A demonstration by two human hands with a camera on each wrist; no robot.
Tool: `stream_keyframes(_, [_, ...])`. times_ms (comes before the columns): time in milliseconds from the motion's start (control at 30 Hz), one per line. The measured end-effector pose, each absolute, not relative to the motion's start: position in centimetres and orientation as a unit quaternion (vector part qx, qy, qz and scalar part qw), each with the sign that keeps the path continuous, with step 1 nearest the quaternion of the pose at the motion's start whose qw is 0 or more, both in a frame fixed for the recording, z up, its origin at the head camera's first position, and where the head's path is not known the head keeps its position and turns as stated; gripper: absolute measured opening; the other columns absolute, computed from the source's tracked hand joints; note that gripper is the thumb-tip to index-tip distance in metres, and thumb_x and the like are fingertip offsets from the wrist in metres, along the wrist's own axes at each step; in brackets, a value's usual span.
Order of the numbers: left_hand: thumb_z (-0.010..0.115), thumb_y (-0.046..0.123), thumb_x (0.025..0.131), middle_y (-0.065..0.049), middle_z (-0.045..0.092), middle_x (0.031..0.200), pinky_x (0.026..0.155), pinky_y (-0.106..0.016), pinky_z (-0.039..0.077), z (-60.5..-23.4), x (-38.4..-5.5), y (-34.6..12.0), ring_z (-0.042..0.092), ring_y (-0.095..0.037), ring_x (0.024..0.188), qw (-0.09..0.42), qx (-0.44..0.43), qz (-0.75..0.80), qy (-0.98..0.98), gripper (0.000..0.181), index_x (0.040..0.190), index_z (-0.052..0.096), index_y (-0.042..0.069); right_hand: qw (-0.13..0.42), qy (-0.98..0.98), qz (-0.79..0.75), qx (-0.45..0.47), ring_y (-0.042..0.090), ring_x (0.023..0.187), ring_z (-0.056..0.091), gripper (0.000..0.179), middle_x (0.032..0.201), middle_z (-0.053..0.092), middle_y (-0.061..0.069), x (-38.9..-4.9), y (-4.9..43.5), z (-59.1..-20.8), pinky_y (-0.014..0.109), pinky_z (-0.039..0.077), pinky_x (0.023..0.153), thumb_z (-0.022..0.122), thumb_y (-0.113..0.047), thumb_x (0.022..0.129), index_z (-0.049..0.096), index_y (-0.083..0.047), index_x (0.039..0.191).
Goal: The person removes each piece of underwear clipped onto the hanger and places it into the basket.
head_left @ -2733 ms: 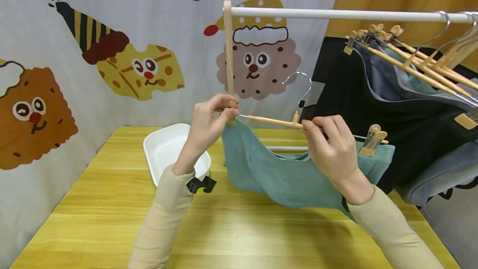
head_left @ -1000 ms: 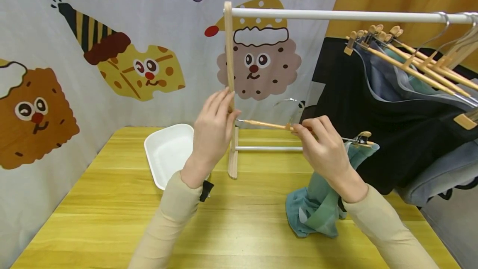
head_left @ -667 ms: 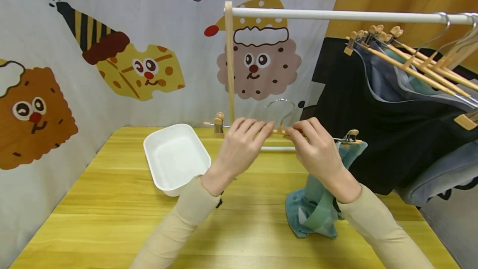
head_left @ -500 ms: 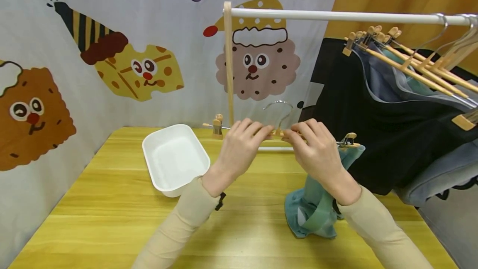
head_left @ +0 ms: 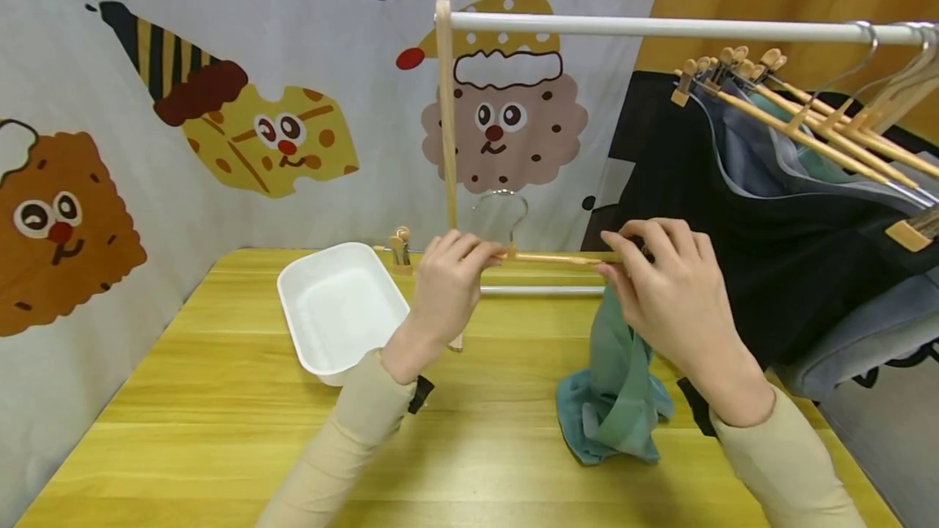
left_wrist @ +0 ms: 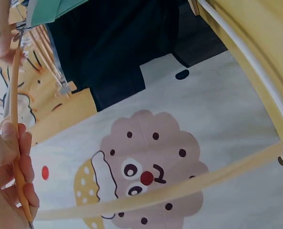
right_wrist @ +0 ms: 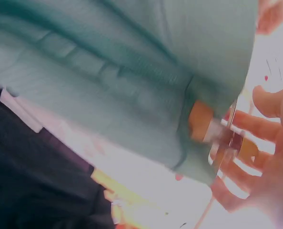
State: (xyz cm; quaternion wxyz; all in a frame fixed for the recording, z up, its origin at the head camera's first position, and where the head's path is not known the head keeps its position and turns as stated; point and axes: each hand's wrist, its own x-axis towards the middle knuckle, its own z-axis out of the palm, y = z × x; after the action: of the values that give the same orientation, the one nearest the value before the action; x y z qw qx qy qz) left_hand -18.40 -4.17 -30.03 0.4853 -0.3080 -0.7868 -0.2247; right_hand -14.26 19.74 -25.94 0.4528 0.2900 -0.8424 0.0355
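My left hand grips the wooden bar of a clip hanger just left of its metal hook. Thumb and fingers wrap the bar in the left wrist view, where the hanger runs upright. At the other end is my right hand; its fingers lie around the right clip, with the thumb apart from it. That clip bites one corner of a teal garment, which hangs down and bunches on the table. The left clip holds no cloth.
A white rectangular tub stands on the wooden table at left. Behind the hanger rises a rack with a wooden post and white rail. Black and grey garments hang from clip hangers at right.
The left clip came off the garment, whose left side dropped to the table. My left hand moved right onto the bar; my right hand then slid to the right clip. The hanger shifted left.
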Motion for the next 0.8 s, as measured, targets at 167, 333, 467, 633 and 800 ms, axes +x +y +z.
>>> stream_keyframes(167, [0.064,0.013,0.086,-0.004,0.071,0.079,0.055,-0.024,0.038,-30.0,-18.4,-5.0,0.057,-0.017,0.068,0.468,-0.302,-0.241,-0.795,0.009,0.087,0.072,0.007,0.348,-0.896,0.1,0.256,0.031,0.091,0.054,0.033,0.102,0.064,0.017,-14.3,21.4,-25.6,0.045,0.046,0.073,0.061,-0.025,0.093,0.06,0.001,0.115])
stream_keyframes(333, [0.063,0.014,0.087,-0.004,0.071,0.08,0.056,-0.025,0.037,-30.1,-18.4,-5.4,0.056,-0.017,0.068,0.46,-0.3,-0.24,-0.801,0.011,0.088,0.072,0.008,0.286,-0.91,0.161,0.253,0.026,0.088,0.059,0.033,0.1,0.063,0.015,-14.5,22.1,-25.8,0.045,0.05,0.073,0.064,-0.015,0.09,0.055,0.0,0.118])
stream_keyframes(467, [0.063,0.014,0.088,-0.004,0.071,0.079,0.055,-0.026,0.037,-30.1,-18.4,-5.6,0.057,-0.018,0.069,0.462,-0.297,-0.241,-0.8,0.011,0.087,0.072,0.008,0.283,-0.894,0.202,0.283,0.02,0.089,0.059,0.023,0.1,0.063,0.011,-14.8,22.3,-26.1,0.024,0.05,0.076,0.062,-0.01,0.091,0.058,-0.002,0.112])
stream_keyframes(633, [0.064,0.015,0.087,-0.005,0.071,0.079,0.056,-0.026,0.039,-30.2,-18.4,-5.7,0.059,-0.019,0.07,0.462,-0.299,-0.246,-0.798,0.012,0.087,0.072,0.007,0.304,-0.865,0.271,0.294,0.003,0.08,0.05,0.015,0.093,0.064,0.009,-15.4,22.2,-26.9,0.005,0.038,0.073,0.063,-0.001,0.088,0.061,0.001,0.102])
stream_keyframes(800, [0.064,0.016,0.086,-0.005,0.072,0.079,0.057,-0.026,0.04,-30.3,-18.6,-5.7,0.059,-0.019,0.071,0.458,-0.298,-0.251,-0.799,0.012,0.086,0.072,0.006,0.324,-0.847,0.325,0.268,-0.005,0.072,0.043,0.011,0.083,0.063,0.011,-15.7,21.7,-27.6,0.01,0.036,0.066,0.066,0.004,0.083,0.064,0.001,0.094])
